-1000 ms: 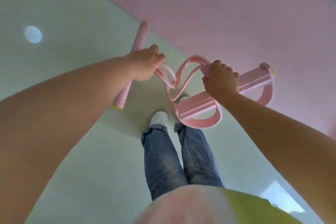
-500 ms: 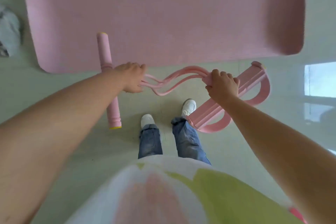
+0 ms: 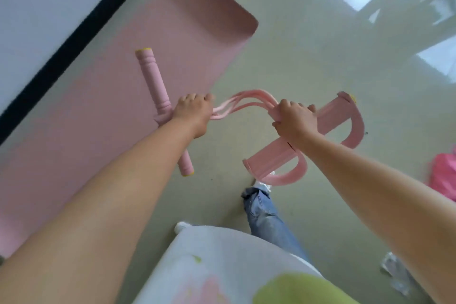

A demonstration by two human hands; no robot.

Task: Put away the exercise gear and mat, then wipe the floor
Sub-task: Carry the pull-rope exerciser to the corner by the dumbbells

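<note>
Fingers of the left hand (image 3: 192, 113) curl round the middle of a pink foam handle bar with yellow end caps (image 3: 158, 91), while the right hand (image 3: 294, 119) clenches the pink plastic foot-pedal bar with curved straps (image 3: 328, 128). Slack pink rubber resistance tubes (image 3: 244, 101) arc between the two fists, all held in the air. Below, a pink foam exercise mat (image 3: 98, 111) lies flat on the pale green glossy floor (image 3: 308, 57), beside a white wall with black skirting (image 3: 74, 39).

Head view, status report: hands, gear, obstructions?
Left hand grips handle bar; right hand grips foot pedal. Bands slack between. Mat unrolled.
</note>
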